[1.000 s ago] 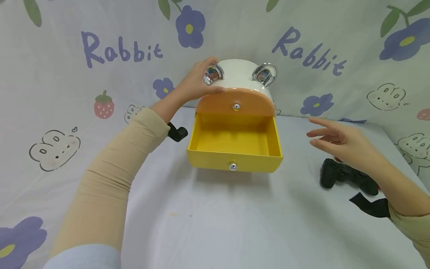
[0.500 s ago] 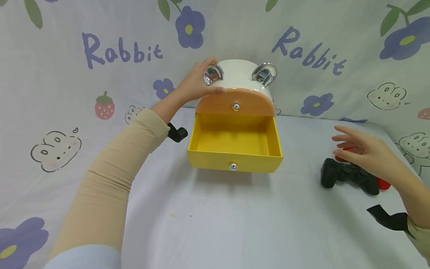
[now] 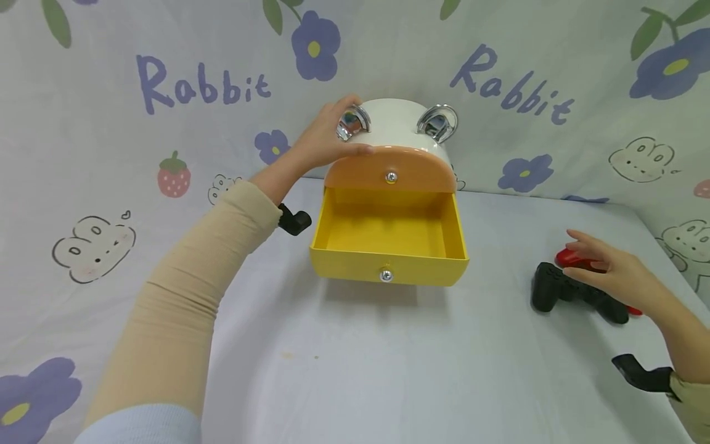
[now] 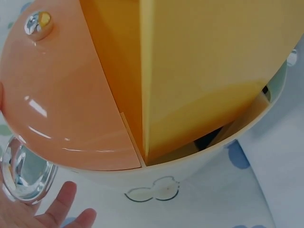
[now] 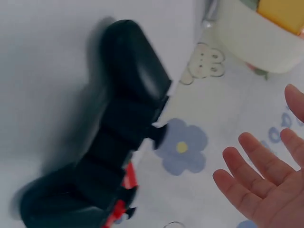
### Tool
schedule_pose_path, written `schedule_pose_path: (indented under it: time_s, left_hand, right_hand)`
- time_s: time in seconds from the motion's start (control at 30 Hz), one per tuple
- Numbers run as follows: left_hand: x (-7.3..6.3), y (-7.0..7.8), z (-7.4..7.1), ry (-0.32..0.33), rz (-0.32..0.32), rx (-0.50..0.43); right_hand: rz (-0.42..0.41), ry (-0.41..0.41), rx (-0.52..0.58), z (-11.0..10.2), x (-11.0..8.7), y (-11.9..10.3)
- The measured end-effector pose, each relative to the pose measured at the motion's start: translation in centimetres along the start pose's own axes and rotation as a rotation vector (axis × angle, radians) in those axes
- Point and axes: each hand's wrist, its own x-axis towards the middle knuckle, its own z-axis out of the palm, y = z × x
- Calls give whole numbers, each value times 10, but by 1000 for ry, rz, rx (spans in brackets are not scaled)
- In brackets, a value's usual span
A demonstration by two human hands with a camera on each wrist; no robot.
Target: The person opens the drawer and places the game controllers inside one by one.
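A white storage box (image 3: 396, 117) with chrome ears stands at the back in the head view. Its upper orange drawer (image 3: 360, 171) is closed; the lower yellow drawer (image 3: 346, 264) is pulled out with nothing visible inside. My left hand (image 3: 322, 140) holds the box at its left ear (image 3: 355, 120), thumb against the orange front and fingers behind the ear. At right, my right hand (image 3: 624, 274) hovers with loose fingers over a black game controller (image 3: 546, 288), holding nothing. Partly hidden beneath it is a red controller-like thing (image 3: 571, 258). The black controller (image 5: 118, 109) appears large in the right wrist view.
A white cloth covers the table (image 3: 377, 370). Behind the box rises a cloth backdrop (image 3: 211, 37) printed with flowers, rabbits and lettering. Black straps (image 3: 643, 375) hang at both wrists.
My right hand has moved right and toward me, from beyond the black controller to over it, so the red thing shows more. The left hand and the box have stayed put.
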Motion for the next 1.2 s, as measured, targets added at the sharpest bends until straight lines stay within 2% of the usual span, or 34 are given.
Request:
schedule_pose_path:
  time_s: [0.1, 0.4, 0.73, 0.9, 1.0, 1.1, 1.2]
  left_hand:
    - [0, 0, 0, 0, 1, 2]
    - [1, 0, 0, 0, -1, 0]
    - [0, 0, 1, 0, -8, 4]
    - [0, 0, 1, 1, -1, 2]
    - [0, 0, 1, -2, -7, -2]
    - [-1, 1, 1, -1, -7, -1]
    - [-1, 1, 0, 1, -5, 2]
  right_hand:
    - [4, -9, 20, 4, 3, 11]
    - [89, -69, 56, 15, 8, 34]
    - [167, -186, 62, 22, 15, 51]
    - [163, -226, 69, 24, 14, 59]
    - [146, -283, 74, 24, 13, 63]
    - [96, -321, 41, 25, 13, 68]
    - [32, -315, -20, 25, 14, 73]
